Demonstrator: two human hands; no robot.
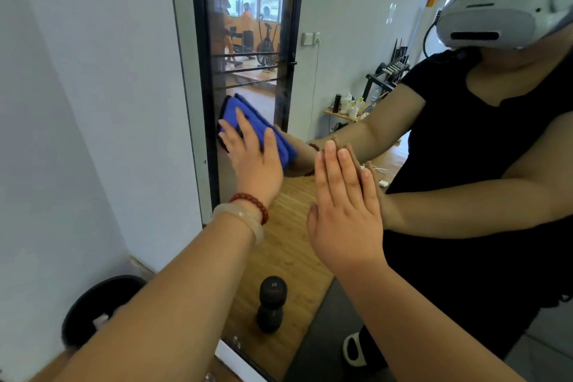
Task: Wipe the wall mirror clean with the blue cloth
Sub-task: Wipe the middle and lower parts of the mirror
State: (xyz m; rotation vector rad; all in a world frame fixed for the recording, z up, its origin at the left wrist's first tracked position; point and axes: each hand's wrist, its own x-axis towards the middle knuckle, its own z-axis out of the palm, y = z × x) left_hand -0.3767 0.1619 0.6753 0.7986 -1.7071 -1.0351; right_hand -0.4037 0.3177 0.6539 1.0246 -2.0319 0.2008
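Wall mirror (pixel 294 226), a large sheet of glass with a thin black frame on a white painted wall (pixel 93 102), fills the view from the centre out toward three o'clock. It reflects the person, a wooden floor and a room behind.

The folded blue microfibre cloth (pixel 245 115) lies flat against the glass at about ten o'clock from the view's centre, just inside the mirror's left frame edge. The left hand (pixel 251 158) presses it there with fingers straight and spread, palm on the lower part of the cloth, not curled round it. A red bead bracelet (pixel 251 200) and a pale translucent bangle (pixel 242 220) sit on that wrist.

The right hand (pixel 344 211) is at four o'clock from the cloth and apart from it. It lies open and flat, and its fingertips meet their own reflection, so it seems to be bracing on the glass.

As for progress, the wiping looks under way. The cloth is working a mid-height patch beside the left edge. No streaks or smears are plain enough to show which parts are finished. By my reading, the broad stretch toward three o'clock, the band toward six o'clock where a dark round-ended dumbbell (pixel 271 304) shows in the glass, and the spot under the right palm all need a pass.
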